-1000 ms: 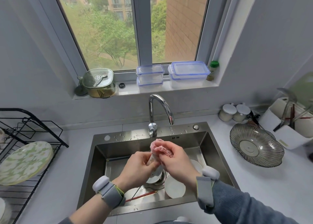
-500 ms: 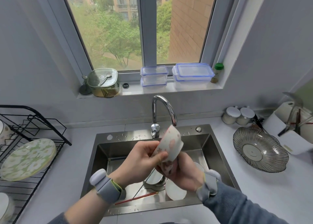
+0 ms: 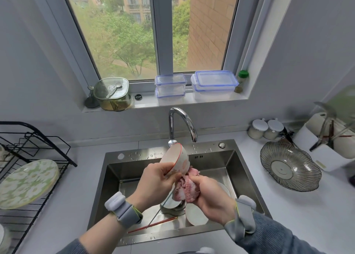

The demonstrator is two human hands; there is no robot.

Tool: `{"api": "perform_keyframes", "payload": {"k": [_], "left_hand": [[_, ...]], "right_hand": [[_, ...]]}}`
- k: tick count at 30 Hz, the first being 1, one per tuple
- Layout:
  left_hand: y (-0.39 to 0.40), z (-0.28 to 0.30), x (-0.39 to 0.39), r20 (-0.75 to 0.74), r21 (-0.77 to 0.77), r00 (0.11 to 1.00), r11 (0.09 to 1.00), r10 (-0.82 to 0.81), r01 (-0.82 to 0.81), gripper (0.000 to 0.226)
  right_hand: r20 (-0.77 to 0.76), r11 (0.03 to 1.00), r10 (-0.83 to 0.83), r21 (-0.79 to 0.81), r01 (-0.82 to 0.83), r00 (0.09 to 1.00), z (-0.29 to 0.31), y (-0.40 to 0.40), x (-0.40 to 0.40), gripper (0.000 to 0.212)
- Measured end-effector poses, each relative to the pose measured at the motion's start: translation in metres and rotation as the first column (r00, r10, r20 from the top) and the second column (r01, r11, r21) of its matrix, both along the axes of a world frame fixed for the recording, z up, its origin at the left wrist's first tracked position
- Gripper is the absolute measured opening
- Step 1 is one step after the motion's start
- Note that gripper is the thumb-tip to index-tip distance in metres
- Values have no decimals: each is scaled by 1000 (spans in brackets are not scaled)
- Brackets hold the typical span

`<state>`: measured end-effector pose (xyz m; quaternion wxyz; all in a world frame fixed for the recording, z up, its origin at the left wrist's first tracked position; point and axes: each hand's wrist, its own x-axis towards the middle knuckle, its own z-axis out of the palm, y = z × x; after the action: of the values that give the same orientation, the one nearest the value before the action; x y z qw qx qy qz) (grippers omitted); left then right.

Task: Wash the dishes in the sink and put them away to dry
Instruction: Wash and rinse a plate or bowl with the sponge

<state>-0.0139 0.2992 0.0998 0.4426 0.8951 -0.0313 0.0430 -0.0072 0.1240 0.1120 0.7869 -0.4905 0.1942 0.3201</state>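
Head view, over a steel sink [image 3: 115, 177]. Left hand [image 3: 153, 182] pinching the rim of a glossy round bowl [image 3: 177, 162], red-edged, tilted on its side just above the fingertips. Right hand [image 3: 213, 198] curled tight around a fluffy pink cloth [image 3: 185, 189], bunched against the bowl's base. Below the fingers, partly hidden: white dishes [image 3: 196, 214], chopsticks [image 3: 153, 225], round metal drain. Left, a wire rack [image 3: 38, 148] with a flowered plate [image 3: 26, 182], cut off at the edge. Curved chrome tap [image 3: 182, 121] beyond.
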Motion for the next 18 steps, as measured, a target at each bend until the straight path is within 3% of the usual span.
{"api": "perform_keyframes", "payload": {"k": [5,9,14,18], "left_hand": [[0,5,-10,-9,198,1000,980,-15,16,33],[-6,16,-21,2,312,985,936,-173,164,36],[-2,21,-26,39,456,960,860,-276,229,20],[-1,16,-27,12,412,945,863,-326,292,17]], "right_hand": [[186,987,-75,-125,99,980,5,-5,10,23],[342,929,58,-362,75,938,7,-8,23,26],[213,943,211,-301,-141,954,7,-17,34,34],[245,921,190,-380,-86,951,0,-19,32,29]]}}
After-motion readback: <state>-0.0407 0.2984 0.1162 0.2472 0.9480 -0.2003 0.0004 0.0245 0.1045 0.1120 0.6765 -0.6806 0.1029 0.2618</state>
